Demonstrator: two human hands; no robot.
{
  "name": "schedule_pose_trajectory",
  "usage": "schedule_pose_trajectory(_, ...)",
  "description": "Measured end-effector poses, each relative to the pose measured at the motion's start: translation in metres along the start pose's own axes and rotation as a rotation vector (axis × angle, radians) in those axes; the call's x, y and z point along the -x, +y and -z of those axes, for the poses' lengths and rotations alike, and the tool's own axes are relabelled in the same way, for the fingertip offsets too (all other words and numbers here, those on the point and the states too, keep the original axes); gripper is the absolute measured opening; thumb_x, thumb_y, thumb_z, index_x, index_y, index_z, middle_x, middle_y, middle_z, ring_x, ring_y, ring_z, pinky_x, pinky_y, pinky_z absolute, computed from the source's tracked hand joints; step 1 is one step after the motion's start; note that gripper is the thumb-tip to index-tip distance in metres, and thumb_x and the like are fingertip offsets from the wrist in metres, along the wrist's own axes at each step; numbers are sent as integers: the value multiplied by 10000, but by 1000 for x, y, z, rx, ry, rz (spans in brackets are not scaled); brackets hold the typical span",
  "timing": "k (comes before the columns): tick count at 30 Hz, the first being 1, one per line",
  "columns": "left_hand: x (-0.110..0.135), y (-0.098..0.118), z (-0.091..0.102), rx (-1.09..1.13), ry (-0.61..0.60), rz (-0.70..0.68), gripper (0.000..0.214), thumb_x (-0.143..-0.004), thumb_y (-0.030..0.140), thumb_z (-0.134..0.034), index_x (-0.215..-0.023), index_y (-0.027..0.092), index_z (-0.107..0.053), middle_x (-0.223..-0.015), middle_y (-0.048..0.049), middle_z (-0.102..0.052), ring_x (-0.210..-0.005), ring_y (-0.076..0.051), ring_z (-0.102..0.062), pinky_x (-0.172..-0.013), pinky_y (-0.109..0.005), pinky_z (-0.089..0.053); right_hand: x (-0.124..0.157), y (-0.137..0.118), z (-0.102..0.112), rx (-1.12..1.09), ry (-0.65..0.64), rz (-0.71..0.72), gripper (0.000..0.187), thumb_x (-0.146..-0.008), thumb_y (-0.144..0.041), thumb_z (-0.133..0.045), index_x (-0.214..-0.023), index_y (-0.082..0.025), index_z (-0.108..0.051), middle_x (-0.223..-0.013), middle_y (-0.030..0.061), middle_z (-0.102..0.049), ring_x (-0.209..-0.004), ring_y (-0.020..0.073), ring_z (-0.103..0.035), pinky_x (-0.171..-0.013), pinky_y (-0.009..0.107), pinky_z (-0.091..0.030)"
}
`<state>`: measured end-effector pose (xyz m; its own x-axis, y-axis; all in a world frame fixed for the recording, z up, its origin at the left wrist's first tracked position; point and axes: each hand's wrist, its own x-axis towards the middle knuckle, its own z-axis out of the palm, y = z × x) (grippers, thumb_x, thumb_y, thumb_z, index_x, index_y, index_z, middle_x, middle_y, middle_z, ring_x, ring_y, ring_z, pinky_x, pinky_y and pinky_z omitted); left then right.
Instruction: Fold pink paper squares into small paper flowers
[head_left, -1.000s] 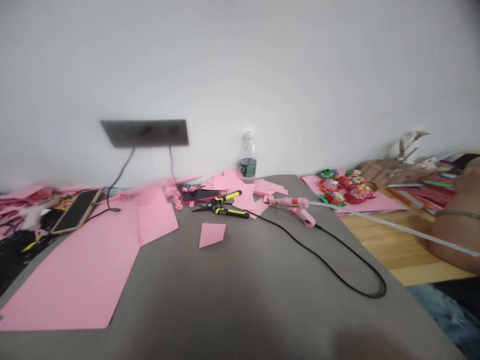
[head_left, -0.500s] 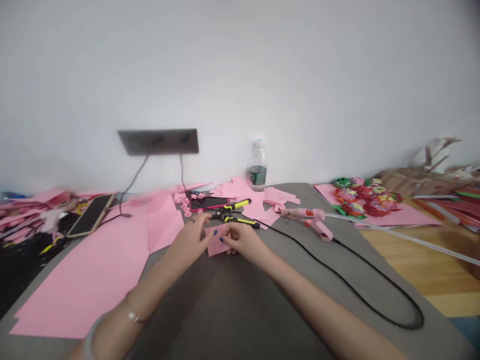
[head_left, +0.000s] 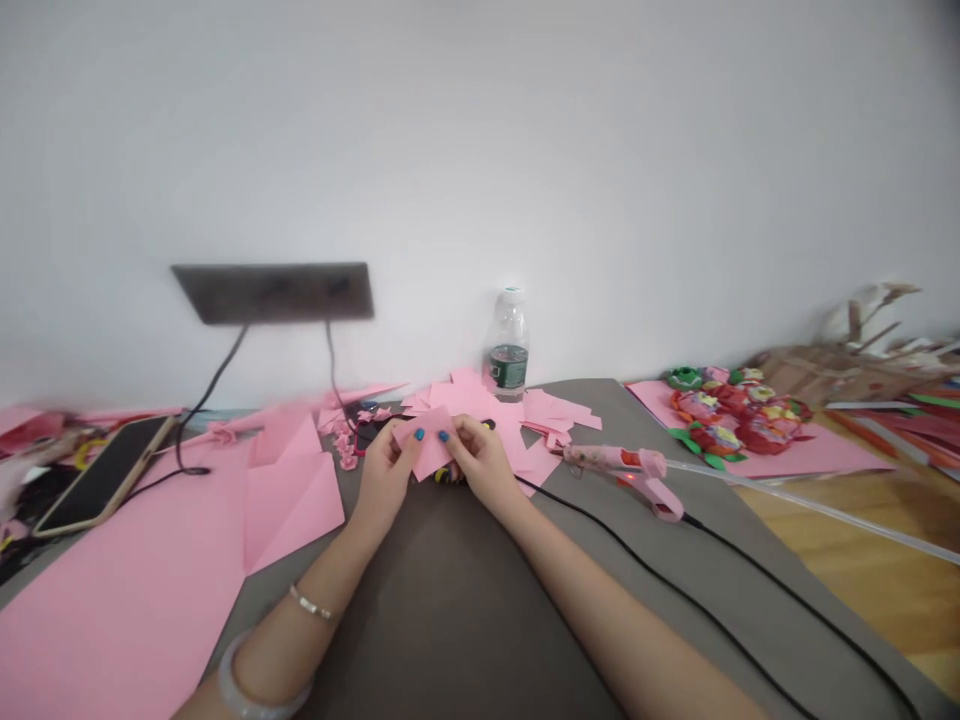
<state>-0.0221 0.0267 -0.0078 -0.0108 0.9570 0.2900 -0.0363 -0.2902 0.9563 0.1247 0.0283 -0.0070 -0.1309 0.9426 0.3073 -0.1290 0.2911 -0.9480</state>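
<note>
A small piece of pink paper (head_left: 430, 457) is held up between both hands over the grey table. My left hand (head_left: 388, 468) pinches its left side, thumb in front. On the right side, my right hand (head_left: 480, 458) grips it the same way, and the two thumbs nearly meet at the middle. Behind the hands, yellow-and-black handled scissors or pliers (head_left: 442, 474) are mostly hidden, so I cannot tell which. Loose pink paper pieces (head_left: 551, 408) and small curled pink bits (head_left: 346, 447) lie just beyond.
A pink glue gun (head_left: 619, 460) with a clear stick and black cord lies to the right. Beyond it are paper flowers (head_left: 742, 410) on a pink sheet. A bottle (head_left: 508, 350) stands by the wall. At left are large pink sheets (head_left: 135, 560) and a phone (head_left: 109, 475).
Both hands have raised the pink paper slightly, and it now faces me with a thumb on each side. My left hand's fingers have closed onto it. The view has shifted a little.
</note>
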Motion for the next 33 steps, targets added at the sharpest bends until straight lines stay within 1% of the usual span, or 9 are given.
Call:
schedule_pose_trajectory(3,2,4,1,6,-47,16,262,-810,418,-683,-869,184,-580,-706,25,-582,-621,-128,-539,-555,-209,-427,4,-1,3,-53,-60,-35,309,-885,-524,-560,-880,-217,-527,-544,-62,-536,-350,83,-436,-364,208,-340)
schedule_pose_trajectory(6,3,7,0,-14,-91,-1,281,-786,415,-705,-882,183,-577,-758,18,-577,-659,-132,-553,-575,-216,-447,4,-4,8,-102,-103,-90,329,-871,-540,-576,-922,-220,-517,-515,-72,-534,-379,104,-501,-407,217,-409)
schedule_pose_trajectory(10,5,8,-1,-27,-102,29,277,-832,447,-643,-898,193,-556,-714,38,-532,-546,-108,-496,-491,-212,-419,4,-6,10,-118,-136,-120,315,-841,-505,-641,-908,-220,-523,-612,-46,-576,-456,104,-532,-453,221,-434)
schedule_pose_trajectory(13,6,9,-1,-29,-62,30,271,-830,441,-651,-887,199,-542,-718,28,-552,-591,-121,-531,-527,-215,-442,5,-6,10,-82,-135,-101,303,-802,-453,-710,-856,-214,-533,-676,-30,-583,-498,102,-531,-483,229,-443)
schedule_pose_trajectory(17,8,10,-2,-24,-113,32,302,-773,414,-716,-922,209,-552,-779,3,-604,-622,-135,-552,-504,-211,-432,6,-5,11,-116,-91,-119,328,-847,-520,-637,-861,-213,-524,-636,-40,-556,-454,91,-490,-464,225,-408)
schedule_pose_trajectory(22,11,11,-4,-52,-160,73,263,-823,437,-647,-889,185,-613,-683,20,-530,-522,-108,-475,-428,-206,-382,5,-6,13,-95,-102,-138,337,-828,-516,-662,-829,-206,-530,-600,-54,-506,-444,76,-418,-430,204,-331)
schedule_pose_trajectory(26,12,12,-2,39,-181,159,253,-856,410,-599,-999,203,-626,-657,27,-550,-471,-111,-494,-416,-217,-408,6,-8,16,-133,-90,-161,281,-851,-478,-633,-882,-207,-566,-529,-73,-465,-421,74,-368,-413,196,-270)
schedule_pose_trajectory(30,11,14,1,-20,-249,65,206,-849,317,-553,-861,207,-728,-757,-34,-672,-519,-127,-533,-458,-237,-430,7,-7,18,-264,-107,-287,203,-859,-405,-573,-943,-220,-580,-476,-69,-490,-388,104,-434,-382,195,-308)
schedule_pose_trajectory(33,11,16,3,-99,-289,-38,270,-835,216,-494,-799,208,-761,-706,-34,-679,-535,-138,-547,-498,-247,-435,6,-5,17,-318,-35,-314,281,-854,-476,-557,-979,-224,-568,-498,-60,-517,-390,115,-468,-383,201,-342)
